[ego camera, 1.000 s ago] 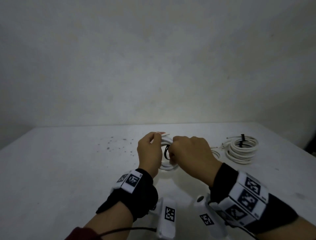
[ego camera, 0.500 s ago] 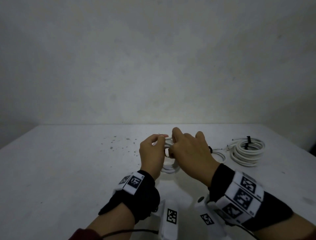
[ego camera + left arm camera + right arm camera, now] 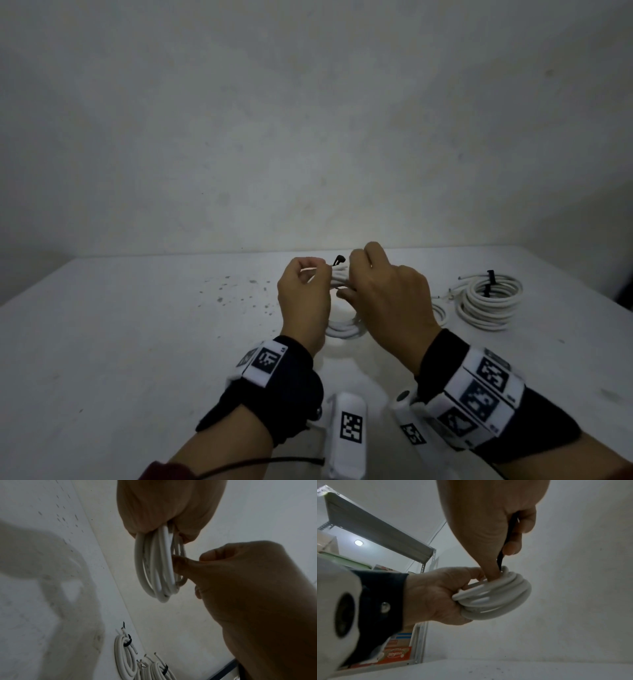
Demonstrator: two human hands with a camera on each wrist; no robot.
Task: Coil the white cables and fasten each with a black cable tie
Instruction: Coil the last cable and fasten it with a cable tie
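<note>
Above the desk (image 3: 137, 342), you're holding the white coil (image 3: 496, 595) in your left hand (image 3: 303, 301), fingers curling round the bundled strands. Your right hand (image 3: 387, 294) is pinching the black cable tie (image 3: 506, 540) at the coil's top. Cable is looking light but springy, probably wanting to unwind; be gripping across all loops beside the tie.

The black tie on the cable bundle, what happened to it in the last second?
The right hand drew the black cable tie up from the front of the white coil; its end now pokes out above the coil between the hands. The left hand kept its grip on the coil. The tied coils on the table stayed put.
</note>
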